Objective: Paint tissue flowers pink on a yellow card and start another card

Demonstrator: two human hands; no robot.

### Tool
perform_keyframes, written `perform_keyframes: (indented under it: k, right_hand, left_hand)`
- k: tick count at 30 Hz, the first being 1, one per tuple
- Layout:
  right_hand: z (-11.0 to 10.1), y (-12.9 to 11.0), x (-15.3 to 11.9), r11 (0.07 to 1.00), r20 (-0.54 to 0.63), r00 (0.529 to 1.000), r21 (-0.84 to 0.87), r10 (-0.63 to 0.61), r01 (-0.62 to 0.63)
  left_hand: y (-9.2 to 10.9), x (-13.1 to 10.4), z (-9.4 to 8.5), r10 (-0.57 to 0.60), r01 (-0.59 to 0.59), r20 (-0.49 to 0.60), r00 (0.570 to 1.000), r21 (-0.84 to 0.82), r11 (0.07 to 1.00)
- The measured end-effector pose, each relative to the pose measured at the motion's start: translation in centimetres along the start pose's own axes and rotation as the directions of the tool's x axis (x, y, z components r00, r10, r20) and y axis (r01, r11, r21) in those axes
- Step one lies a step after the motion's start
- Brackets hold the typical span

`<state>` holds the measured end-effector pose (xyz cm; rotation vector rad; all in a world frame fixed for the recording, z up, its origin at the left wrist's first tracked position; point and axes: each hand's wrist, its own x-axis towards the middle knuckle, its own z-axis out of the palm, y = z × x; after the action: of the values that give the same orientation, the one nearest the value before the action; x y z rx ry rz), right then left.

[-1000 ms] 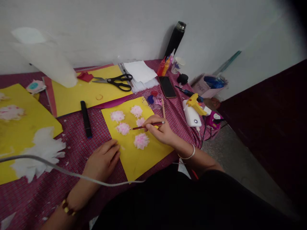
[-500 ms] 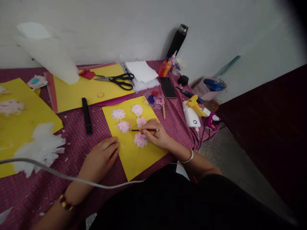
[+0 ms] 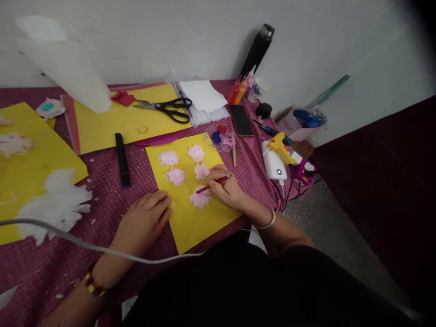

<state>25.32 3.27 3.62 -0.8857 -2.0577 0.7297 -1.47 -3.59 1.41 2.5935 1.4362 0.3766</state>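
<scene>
My right hand (image 3: 225,188) pinches a dark red pencil (image 3: 223,179), its lower end over the lowest pink-and-white paper flower (image 3: 200,197). I cannot tell whether the tip touches the flower. This flower and several similar ones, such as the upper left one (image 3: 168,158), sit on a yellow sheet (image 3: 190,227). My left hand (image 3: 145,218) lies flat with fingers stretched out, fingertips on the sheet's left edge, holding nothing.
Behind the sheet lie black-handled scissors (image 3: 166,107) on yellow paper, and a black marker (image 3: 121,159). A phone (image 3: 240,120), a yellow glue gun (image 3: 281,147) and a white power bank (image 3: 273,163) are at the right. A pale cable (image 3: 102,249) crosses in front.
My right hand has shifted slightly, and the pencil's lower end has swung from the middle-left flower to the lowest flower. My left hand stays on the sheet's edge.
</scene>
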Motion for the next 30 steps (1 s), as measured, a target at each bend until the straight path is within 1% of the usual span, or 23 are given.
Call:
perform_keyframes:
  k: [7, 9, 11, 12, 13, 14, 15, 16, 17, 19, 21, 23, 26, 30]
  right_hand:
    - [0.1, -0.2, 0.2, 0.995, 0.045, 0.994, 0.03, 0.098, -0.099]
    - [0.2, 0.1, 0.2, 0.985, 0.032, 0.989, 0.097, 0.142, -0.144]
    - [0.1, 0.8, 0.3, 0.943, -0.043, 0.97, 0.25, 0.238, -0.22]
    - [0.0, 1.3, 0.4, 0.9, -0.109, 0.946, 0.356, 0.307, -0.251]
    - [-0.2, 1.9, 0.6, 0.846, -0.184, 0.906, 0.465, 0.381, -0.262]
    - [-0.5, 2.4, 0.7, 0.79, -0.251, 0.858, 0.562, 0.447, -0.247]
    - [-0.8, 2.9, 0.9, 0.731, -0.292, 0.812, 0.645, 0.505, -0.223]
    - [-1.1, 3.3, 1.1, 0.676, -0.308, 0.777, 0.71, 0.548, -0.196]
    - [-1.4, 3.6, 1.3, 0.624, -0.298, 0.758, 0.76, 0.58, -0.179]
    - [-1.7, 3.9, 1.4, 0.541, -0.243, 0.747, 0.821, 0.619, -0.181]
    - [-1.7, 4.0, 1.5, 0.502, -0.202, 0.743, 0.841, 0.638, -0.203]
    - [-1.5, 3.9, 1.5, 0.491, -0.183, 0.746, 0.844, 0.641, -0.215]
    - [-1.4, 3.9, 1.5, 0.487, -0.173, 0.761, 0.848, 0.625, -0.208]
    - [-1.7, 4.0, 1.7, 0.46, -0.169, 0.765, 0.869, 0.621, -0.182]
  left_hand:
    - [-0.3, -0.1, 0.4, -0.018, 0.018, -0.009, 1.0, -0.054, 0.998]
    - [-0.6, -0.2, 0.7, -0.016, 0.013, -0.034, 0.999, -0.067, 0.998]
    - [-1.0, -0.2, 1.0, 0.004, -0.01, -0.071, 0.997, -0.084, 0.996]
    - [-1.3, -0.1, 1.1, 0.017, -0.026, -0.091, 0.996, -0.099, 0.995]
    - [-1.6, -0.1, 1.2, 0.03, -0.043, -0.113, 0.993, -0.119, 0.992]
    - [-1.9, 0.0, 1.2, 0.037, -0.056, -0.132, 0.991, -0.142, 0.988]
    - [-2.1, 0.1, 1.1, 0.039, -0.064, -0.148, 0.988, -0.166, 0.984]
    - [-2.3, 0.2, 1.0, 0.036, -0.066, -0.159, 0.987, -0.189, 0.98]
    - [-2.5, 0.3, 0.9, 0.032, -0.066, -0.167, 0.985, -0.206, 0.976]
    - [-2.5, 0.4, 0.7, 0.027, -0.067, -0.177, 0.984, -0.224, 0.972]
    - [-2.5, 0.4, 0.6, 0.028, -0.069, -0.181, 0.983, -0.229, 0.971]
    - [-2.5, 0.4, 0.7, 0.03, -0.071, -0.178, 0.984, -0.231, 0.97]
    - [-2.5, 0.4, 0.8, 0.036, -0.074, -0.176, 0.984, -0.218, 0.973]
    - [-2.6, 0.2, 0.8, 0.086, -0.108, -0.183, 0.979, -0.112, 0.988]
